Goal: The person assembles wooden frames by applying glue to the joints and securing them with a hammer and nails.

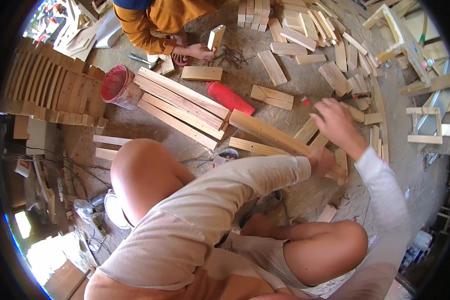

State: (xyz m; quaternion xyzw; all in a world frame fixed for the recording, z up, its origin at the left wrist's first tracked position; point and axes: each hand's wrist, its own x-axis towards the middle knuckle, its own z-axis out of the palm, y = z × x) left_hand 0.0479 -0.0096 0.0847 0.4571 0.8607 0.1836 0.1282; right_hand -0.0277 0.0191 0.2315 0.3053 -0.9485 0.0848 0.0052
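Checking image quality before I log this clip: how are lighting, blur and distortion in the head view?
Head view: even daylight, soft shadows; the lower left rim is blown out white. Fisheye bending curves the stacked slats at the left edge, with a black border around. The right hand is slightly motion-blurred; the left hand gripping the long plank and the red bottle look sharp.

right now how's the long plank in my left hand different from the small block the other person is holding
The long plank lies flat across other boards, slanting up-left, gripped at one end by your left hand. The small block stands upright on end, steadied by the other person's hand. The plank is far longer and narrower in proportion; the block is short and stubby. Both are pale, bare, unpainted wood.
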